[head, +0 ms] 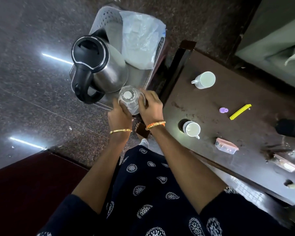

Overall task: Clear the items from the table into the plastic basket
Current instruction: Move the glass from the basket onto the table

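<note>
A clear plastic bottle with a white cap (129,97) stands upright at the near end of the grey plastic basket (107,16), which sits on the floor to the left of the table. My left hand (120,116) grips the bottle's left side and my right hand (150,106) grips its right side. Inside the basket are a steel kettle with a black lid and handle (99,65) and a clear plastic bag (141,40). On the dark table (237,92) remain a white mug (204,80), a second white mug (192,129), a small purple bottle (223,110) and a yellow clip (240,111).
A small clear box with a pink lid (226,145) and another flat box (285,163) lie near the table's front edge. A dark object (290,128) sits at the far right. A maroon surface (32,184) lies at lower left. The floor is polished stone.
</note>
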A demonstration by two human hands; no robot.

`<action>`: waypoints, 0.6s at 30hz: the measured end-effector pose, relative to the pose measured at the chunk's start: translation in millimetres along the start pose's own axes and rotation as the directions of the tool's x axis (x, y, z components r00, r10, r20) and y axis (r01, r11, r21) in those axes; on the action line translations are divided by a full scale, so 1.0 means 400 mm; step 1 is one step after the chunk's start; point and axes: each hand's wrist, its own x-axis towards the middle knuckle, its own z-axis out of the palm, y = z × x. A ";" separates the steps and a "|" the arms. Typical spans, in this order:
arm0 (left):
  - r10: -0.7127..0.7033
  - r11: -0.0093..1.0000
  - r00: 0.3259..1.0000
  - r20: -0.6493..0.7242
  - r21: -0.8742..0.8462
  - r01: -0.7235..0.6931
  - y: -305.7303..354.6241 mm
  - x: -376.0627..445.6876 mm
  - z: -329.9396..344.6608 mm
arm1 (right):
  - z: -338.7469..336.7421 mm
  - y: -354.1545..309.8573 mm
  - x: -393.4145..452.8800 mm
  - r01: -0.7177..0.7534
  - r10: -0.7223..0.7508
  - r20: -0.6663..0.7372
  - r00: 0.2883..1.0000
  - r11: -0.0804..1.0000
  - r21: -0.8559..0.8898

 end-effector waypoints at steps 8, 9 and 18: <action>0.332 0.933 0.894 0.300 0.034 -0.358 0.162 -0.167 0.077 | -0.317 0.212 -0.150 0.209 -0.209 0.020 0.978 0.977 -0.034; 0.331 0.932 0.873 0.358 0.022 -0.362 0.198 -0.200 0.109 | -0.363 0.244 -0.167 0.188 -0.186 0.031 0.982 0.981 -0.041; 0.262 0.946 0.654 0.710 -0.056 -0.319 0.556 -0.493 0.437 | -0.760 0.570 -0.308 -0.109 0.090 -0.156 0.984 0.987 -0.117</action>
